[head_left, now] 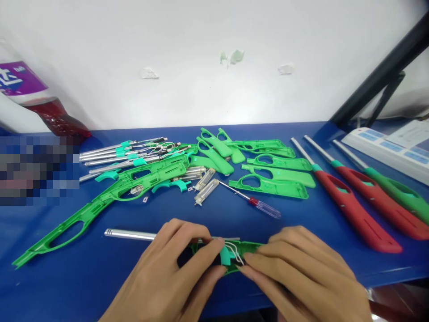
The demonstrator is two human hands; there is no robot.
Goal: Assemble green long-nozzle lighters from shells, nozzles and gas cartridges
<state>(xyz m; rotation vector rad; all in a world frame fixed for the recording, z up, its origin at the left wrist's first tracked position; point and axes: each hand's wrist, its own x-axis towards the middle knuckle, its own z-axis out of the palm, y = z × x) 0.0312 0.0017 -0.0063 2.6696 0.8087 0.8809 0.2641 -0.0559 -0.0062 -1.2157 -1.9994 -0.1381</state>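
Lying lengthwise from left to right, a green handle half [254, 246] was at the near side of a blue counter [67, 286], between a person's two bare hands. The left hand [177, 268] covered part of it, thumb and forefinger closed about a turquoise trigger [226, 256]. The right hand [304, 268], nearer the handle's right end, had its grip pinched tight at the ends of white wires [236, 252], which bridged the small gap between the hands. A metal tube [129, 234] pointed leftward past the left hand. Beyond lay a screwdriver [266, 208], clear fuel tanks [207, 192] and more green handle halves [284, 173], with lighters [355, 210] on the right. A white wall [208, 98] stood behind.
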